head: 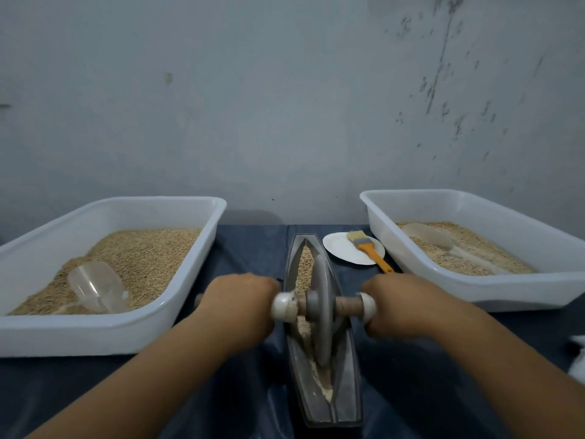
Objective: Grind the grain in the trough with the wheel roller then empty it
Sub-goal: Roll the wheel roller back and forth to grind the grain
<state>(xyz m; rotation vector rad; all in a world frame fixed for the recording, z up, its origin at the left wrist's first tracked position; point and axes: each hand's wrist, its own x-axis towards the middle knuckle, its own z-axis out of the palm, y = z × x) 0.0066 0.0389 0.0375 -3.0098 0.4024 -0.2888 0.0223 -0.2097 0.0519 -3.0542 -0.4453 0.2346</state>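
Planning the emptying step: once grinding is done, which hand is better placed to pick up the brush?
Right. The brush lies on the plate just beyond the right hand; the left hand sits across the trough.

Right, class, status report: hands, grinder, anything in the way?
Left hand and right hand grip the roller handles. Wheel roller mid-trough, whole grain ahead. Nothing blocking.

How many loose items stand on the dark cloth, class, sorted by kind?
White plastic tubs: 2
Clear plastic scoops: 2
Grey metal trough: 1
Grey wheel roller: 1
White round plate: 1
Orange-handled brush: 1
Total: 8
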